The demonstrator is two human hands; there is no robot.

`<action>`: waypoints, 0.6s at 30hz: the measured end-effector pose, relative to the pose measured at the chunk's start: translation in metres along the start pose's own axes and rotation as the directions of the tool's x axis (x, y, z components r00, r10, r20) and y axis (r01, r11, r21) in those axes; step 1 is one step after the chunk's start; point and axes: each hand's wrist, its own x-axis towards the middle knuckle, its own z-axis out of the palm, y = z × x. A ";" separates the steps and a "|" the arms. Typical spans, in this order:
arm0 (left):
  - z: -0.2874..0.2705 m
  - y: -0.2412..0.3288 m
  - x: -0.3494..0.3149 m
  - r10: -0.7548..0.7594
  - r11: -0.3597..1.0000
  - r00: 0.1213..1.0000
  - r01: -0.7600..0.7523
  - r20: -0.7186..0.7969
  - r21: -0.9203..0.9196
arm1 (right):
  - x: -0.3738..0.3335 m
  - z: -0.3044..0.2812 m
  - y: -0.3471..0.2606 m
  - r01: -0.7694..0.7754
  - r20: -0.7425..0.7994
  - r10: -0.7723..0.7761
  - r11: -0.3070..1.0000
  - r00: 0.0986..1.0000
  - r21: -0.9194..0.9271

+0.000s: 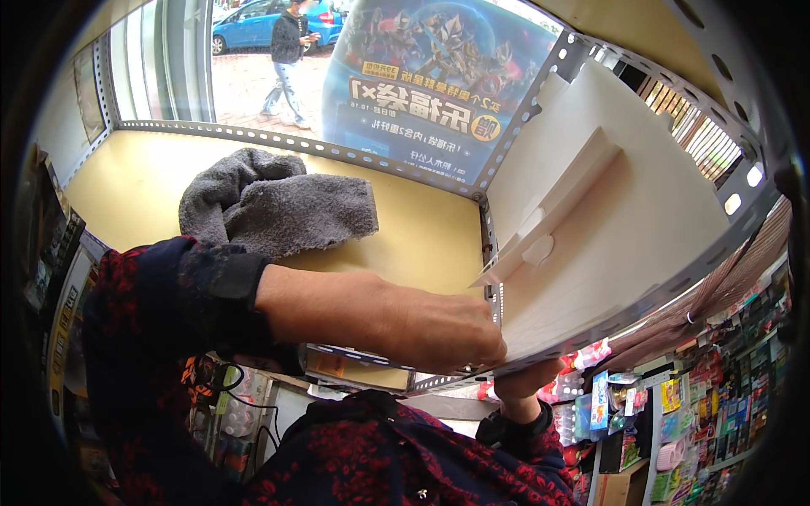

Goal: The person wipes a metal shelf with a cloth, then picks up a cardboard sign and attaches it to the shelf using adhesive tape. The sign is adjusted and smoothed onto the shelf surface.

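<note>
My left arm reaches across the yellow shelf board. My left hand [460,329] is closed, knuckles up, at the corner where the board meets a perforated metal post [641,282]. Its fingertips and whatever they hold are hidden. Just below the post, my right hand [528,381] is curled close to its lower edge; I cannot make out what lies in its fingers. Beyond both hands, a large white cardboard sheet [650,202] covers the shelf's right side, with a folded white strip [553,207] standing out from it. Behind my left forearm lies a crumpled grey towel [291,207].
The yellow shelf board [430,228] is framed by perforated metal bars. A blue poster [413,93] covers part of the window at the back. Outside, a person [287,63] walks past a blue car [249,25]. Packed goods racks [709,413] stand at the lower right.
</note>
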 end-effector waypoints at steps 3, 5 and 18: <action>-0.003 0.003 0.000 -0.023 1.000 0.999 0.023 0.049 0.015 | -0.007 -0.009 0.009 -0.018 -0.004 0.018 1.000 1.000 0.024; -0.004 0.003 0.001 -0.029 0.999 0.997 0.028 0.072 0.015 | -0.010 -0.020 0.019 -0.056 -0.116 0.063 0.996 0.991 0.062; -0.014 0.009 0.007 -0.115 0.991 0.964 0.093 0.241 0.100 | -0.011 -0.019 0.009 -0.036 0.033 0.034 0.998 0.999 0.053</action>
